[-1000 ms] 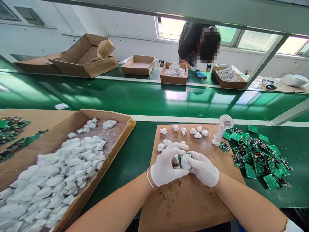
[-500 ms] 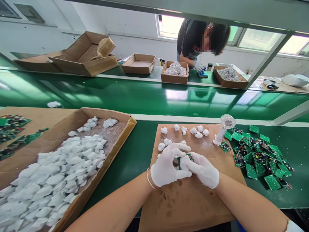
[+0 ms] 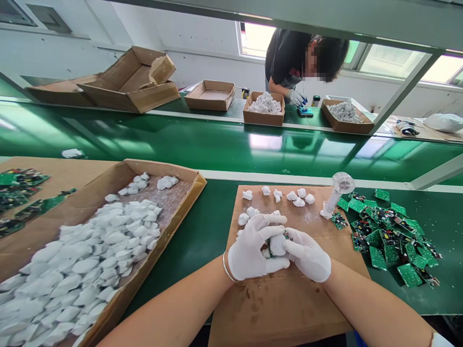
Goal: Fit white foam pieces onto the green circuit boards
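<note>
White lump (image 3: 278, 245) against circuit board (image 3: 269, 248); left hand (image 3: 249, 251) curls round the board's left side, right hand (image 3: 309, 256) pinches at right.

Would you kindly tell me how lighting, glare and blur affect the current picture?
Head view: windows look washed out, nearly white; head view: pale glare patches the glossy green strip; head view: lower-left white lumps look soft, left hand and right hand clearer.

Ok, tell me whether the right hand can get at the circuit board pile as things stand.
Probably yes: nothing seems to stand between the right hand and the circuit board pile to its right, though it is occupied with the white lump.
</note>
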`<state>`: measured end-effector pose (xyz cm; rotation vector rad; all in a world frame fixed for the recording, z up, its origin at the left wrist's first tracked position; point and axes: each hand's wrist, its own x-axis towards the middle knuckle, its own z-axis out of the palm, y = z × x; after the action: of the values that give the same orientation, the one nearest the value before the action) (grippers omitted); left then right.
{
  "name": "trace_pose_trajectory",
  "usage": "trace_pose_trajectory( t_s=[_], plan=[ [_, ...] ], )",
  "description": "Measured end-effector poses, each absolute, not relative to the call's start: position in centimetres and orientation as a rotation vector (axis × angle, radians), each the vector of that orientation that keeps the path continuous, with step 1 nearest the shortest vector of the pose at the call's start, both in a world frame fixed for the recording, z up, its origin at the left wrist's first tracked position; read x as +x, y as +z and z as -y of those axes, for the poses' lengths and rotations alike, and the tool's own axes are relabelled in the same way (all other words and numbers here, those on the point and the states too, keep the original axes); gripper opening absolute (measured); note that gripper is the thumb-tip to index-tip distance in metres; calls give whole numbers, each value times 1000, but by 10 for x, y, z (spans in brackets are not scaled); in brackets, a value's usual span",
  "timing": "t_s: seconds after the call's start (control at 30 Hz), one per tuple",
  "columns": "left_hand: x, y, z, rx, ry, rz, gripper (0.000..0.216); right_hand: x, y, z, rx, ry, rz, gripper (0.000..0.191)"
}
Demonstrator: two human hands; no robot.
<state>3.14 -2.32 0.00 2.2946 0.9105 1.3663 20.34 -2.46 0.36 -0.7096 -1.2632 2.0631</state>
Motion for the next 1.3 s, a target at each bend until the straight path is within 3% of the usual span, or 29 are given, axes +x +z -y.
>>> trace_pose_trajectory(
  t_s=[0.43,0.7,1.03,1.3],
  plan=[
    [29,2,23,2234,1412,-915,44,206,-6,25,-651,2093,1168,33],
    [33,1,27,2252,1549,-1008,53,207,-10,24,-530,2194,1015,37],
    [32,7,32,2274,1353,-1187,37,202,0,24,-759,2081,1082,31],
    [32,8,30,2227,1267,-1205,52,202,-3,24,-717,2084,1063,25]
  ],
)
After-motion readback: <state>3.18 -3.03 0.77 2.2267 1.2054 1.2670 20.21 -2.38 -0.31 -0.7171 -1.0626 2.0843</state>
